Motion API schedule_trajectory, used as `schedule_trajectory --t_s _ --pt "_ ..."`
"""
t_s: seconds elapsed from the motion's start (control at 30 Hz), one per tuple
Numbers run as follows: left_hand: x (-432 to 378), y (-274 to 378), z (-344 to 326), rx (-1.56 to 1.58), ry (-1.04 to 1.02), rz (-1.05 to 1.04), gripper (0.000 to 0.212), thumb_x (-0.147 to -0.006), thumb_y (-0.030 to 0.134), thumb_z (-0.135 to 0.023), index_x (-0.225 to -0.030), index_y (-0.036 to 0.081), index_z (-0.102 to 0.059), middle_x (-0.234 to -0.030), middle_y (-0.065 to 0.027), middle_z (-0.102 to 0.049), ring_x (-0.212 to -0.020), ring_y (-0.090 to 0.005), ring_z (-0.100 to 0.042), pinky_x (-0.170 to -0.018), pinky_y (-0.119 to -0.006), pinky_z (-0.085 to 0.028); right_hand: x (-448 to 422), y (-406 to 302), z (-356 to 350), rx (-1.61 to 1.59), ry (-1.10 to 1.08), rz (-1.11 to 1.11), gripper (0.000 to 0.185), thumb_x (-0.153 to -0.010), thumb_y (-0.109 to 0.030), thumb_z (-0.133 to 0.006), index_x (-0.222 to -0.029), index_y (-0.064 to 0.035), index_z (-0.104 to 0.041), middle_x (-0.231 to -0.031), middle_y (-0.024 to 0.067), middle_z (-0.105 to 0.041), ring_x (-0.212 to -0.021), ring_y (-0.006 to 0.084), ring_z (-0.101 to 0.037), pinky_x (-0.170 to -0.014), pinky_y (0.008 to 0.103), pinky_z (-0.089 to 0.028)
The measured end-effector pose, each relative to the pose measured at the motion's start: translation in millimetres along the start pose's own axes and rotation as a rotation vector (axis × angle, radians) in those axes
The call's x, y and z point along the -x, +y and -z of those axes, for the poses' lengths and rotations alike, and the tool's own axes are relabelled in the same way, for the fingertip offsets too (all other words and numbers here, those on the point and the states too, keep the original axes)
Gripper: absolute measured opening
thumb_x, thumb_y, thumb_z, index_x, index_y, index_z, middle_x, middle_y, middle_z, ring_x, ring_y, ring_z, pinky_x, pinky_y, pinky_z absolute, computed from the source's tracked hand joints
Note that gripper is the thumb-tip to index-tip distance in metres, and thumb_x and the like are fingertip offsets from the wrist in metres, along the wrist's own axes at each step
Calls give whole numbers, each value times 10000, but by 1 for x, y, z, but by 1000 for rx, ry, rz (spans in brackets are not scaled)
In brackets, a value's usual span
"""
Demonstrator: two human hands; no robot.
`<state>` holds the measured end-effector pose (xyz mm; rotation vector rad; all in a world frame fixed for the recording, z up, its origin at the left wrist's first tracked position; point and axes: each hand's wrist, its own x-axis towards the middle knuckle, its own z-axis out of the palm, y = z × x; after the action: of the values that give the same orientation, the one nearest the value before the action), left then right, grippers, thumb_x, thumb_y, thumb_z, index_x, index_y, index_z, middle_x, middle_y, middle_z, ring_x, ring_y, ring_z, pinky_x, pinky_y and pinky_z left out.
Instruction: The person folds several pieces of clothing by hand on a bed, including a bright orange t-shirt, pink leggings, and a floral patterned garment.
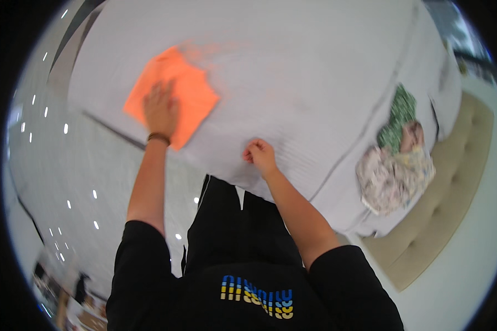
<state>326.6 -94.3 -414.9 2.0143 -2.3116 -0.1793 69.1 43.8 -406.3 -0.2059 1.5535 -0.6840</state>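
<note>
Flat on the bed's pale grey sheet lies a bright orange cloth, folded into an angular shape and blurred along its upper right edge. My left hand rests on the cloth with its fingers spread, palm down, a dark band around the wrist. To the right of it, over the sheet near the bed's front edge, my right hand has its fingers curled in. I see nothing between those fingers, and this hand is apart from the orange cloth.
Toward the headboard lie a crumpled green patterned cloth and a bunched pale floral cloth. The tufted beige headboard borders the bed on the right. A glossy grey floor stretches to the left, with assorted items at the lower left.
</note>
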Motion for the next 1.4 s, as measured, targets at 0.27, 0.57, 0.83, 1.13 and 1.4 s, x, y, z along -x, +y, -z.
schedule_trajectory --t_s 0.27,0.57,0.83,1.13,1.4 --pt "15 44 15 415 -101 -92 161 -812 98 -525 -903 -28 -567 -939 -193 -586 -922 -337 -547 -806 -397 -431 64 80 164 -170 345 17 110 -828 -150 -526 -815 -44 -553 -670 64 -577 -555 133 -561 -486 249 -450" --pt "105 236 -43 748 -694 -200 88 -803 102 -553 -849 54 -611 -767 -71 -628 -729 -173 -600 -697 -288 -475 152 140 308 -483 625 -18 105 -820 -157 -525 -829 -62 -568 -695 60 -598 -557 139 -574 -492 255 -452" --pt "135 458 -17 968 -892 -229 124 -821 104 -577 -905 16 -602 -779 -40 -619 -725 -106 -573 -683 -242 -461 183 137 411 -634 635 212 82 -824 -147 -525 -829 -75 -564 -719 47 -603 -584 120 -564 -533 240 -439" --pt "43 614 -11 868 -638 -547 122 -843 116 -563 -892 10 -598 -787 -11 -611 -720 -75 -551 -666 -218 -443 175 109 472 -770 588 396 89 -843 -137 -528 -810 -62 -563 -700 33 -586 -552 91 -510 -506 221 -384" --pt "-17 722 -9 682 -269 -594 381 -805 215 -605 -1123 12 -558 -982 -105 -630 -854 -179 -600 -762 -301 -477 167 128 479 -881 527 435 102 -857 -127 -533 -809 -42 -563 -710 39 -591 -569 96 -510 -528 220 -388"
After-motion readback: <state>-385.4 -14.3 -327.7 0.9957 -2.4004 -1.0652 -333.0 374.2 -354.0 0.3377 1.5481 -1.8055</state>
